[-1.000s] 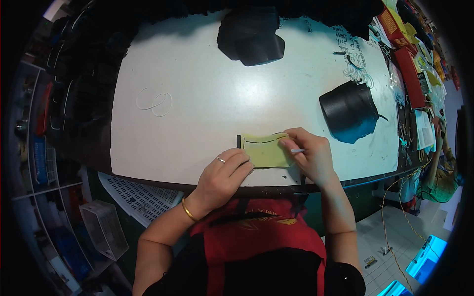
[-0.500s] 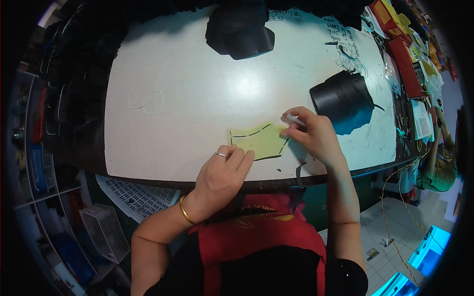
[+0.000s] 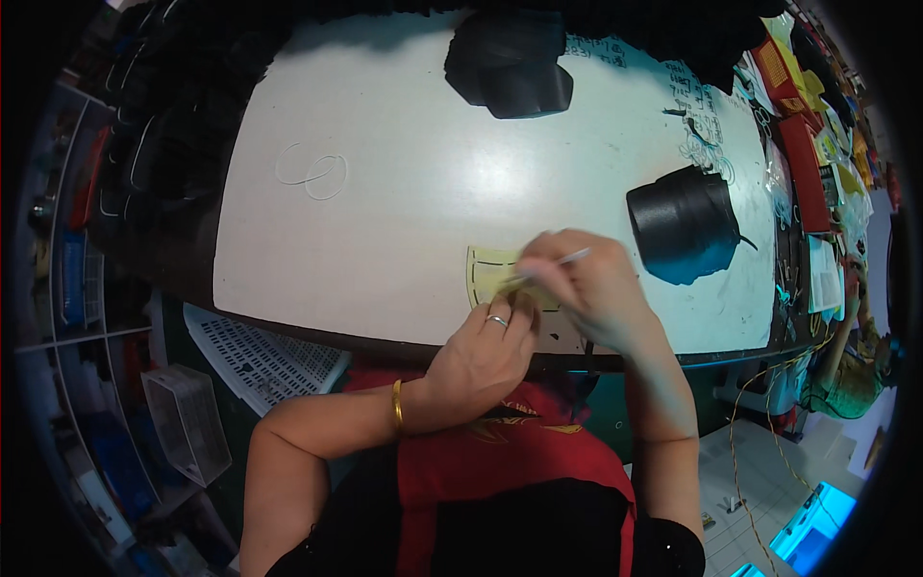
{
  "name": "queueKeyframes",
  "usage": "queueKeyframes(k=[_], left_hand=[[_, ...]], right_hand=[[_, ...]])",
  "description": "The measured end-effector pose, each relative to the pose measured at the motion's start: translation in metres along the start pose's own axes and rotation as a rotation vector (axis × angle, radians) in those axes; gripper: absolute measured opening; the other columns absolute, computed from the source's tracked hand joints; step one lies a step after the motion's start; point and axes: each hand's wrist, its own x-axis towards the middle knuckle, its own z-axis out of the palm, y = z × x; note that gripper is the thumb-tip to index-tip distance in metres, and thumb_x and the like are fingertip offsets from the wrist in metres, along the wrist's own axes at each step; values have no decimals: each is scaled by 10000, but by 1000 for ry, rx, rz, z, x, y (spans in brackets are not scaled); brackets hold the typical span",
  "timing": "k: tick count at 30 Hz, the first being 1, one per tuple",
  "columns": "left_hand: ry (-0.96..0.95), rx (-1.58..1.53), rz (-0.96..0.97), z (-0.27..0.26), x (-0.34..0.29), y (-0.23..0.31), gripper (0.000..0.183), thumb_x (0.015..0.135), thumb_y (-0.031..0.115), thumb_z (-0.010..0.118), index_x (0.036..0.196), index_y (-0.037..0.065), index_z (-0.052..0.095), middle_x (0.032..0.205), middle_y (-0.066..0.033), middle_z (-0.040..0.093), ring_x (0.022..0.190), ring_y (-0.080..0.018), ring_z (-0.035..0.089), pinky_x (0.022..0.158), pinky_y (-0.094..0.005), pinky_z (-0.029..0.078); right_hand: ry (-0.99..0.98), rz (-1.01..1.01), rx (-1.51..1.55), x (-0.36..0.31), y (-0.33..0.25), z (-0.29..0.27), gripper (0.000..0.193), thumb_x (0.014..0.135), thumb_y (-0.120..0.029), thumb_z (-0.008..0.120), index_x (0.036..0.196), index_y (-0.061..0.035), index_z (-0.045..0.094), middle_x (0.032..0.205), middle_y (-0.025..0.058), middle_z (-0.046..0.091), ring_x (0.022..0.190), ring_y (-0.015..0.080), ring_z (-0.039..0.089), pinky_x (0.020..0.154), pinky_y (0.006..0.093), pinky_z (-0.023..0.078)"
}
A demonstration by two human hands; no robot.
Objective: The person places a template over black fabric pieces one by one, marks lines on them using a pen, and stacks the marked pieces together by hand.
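I'm near the white surface [image 3: 385, 240]'s front edge, good stretch leftward. Left grip [image 3: 488, 346] touches the yellow piece [image 3: 487, 272], can't tell if pinching; right grip [image 3: 585, 279] clasps a pale stick [image 3: 577, 255].

Dark handwriting [image 3: 694, 108] crowds far right of my white tabletop [image 3: 413, 202], too small for me to read; yellow print [image 3: 492, 436] on my red apron [image 3: 548, 462], likewise illegible.

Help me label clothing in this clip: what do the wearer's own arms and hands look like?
Both hands are ungloved and the forearms bare, below short black sleeves. The left hand has a silver-coloured ring, with a smooth gold-coloured bangle at that wrist. No bracelet shows on the right hand's wrist.
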Motion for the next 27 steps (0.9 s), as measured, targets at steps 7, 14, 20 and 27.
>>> queueKeyframes(k=[7,14,20,27], left_hand=[[10,-77,-10,3,0,4,457,863,188,605,1242,-60,664,1157,-232,638,1008,-341,625,858,-384,561],[-43,-67,-30,-6,10,-1,371,849,150,618,1176,-12,686,1197,-187,661,964,-305,667,758,-326,595],[1,-11,-16,-7,12,-6,383,836,129,640,1191,0,703,1224,-177,691,933,-291,704,647,-300,609],[28,-1,-14,-10,17,-8,358,800,111,658,1138,11,722,1231,-151,697,888,-254,696,630,-293,596]], right_hand=[[6,-310,-274,37,3,25,166,981,-237,695,896,-96,671,767,67,694,718,269,701,650,387,538],[184,-155,-363,2,20,5,196,947,-239,737,838,-102,649,653,57,641,598,265,658,577,387,507],[368,49,-339,-43,29,-6,207,947,-193,743,810,-95,623,615,83,593,566,279,633,531,407,478],[356,131,31,-57,14,9,116,970,-132,657,917,-28,657,798,141,670,713,365,661,652,452,530]])
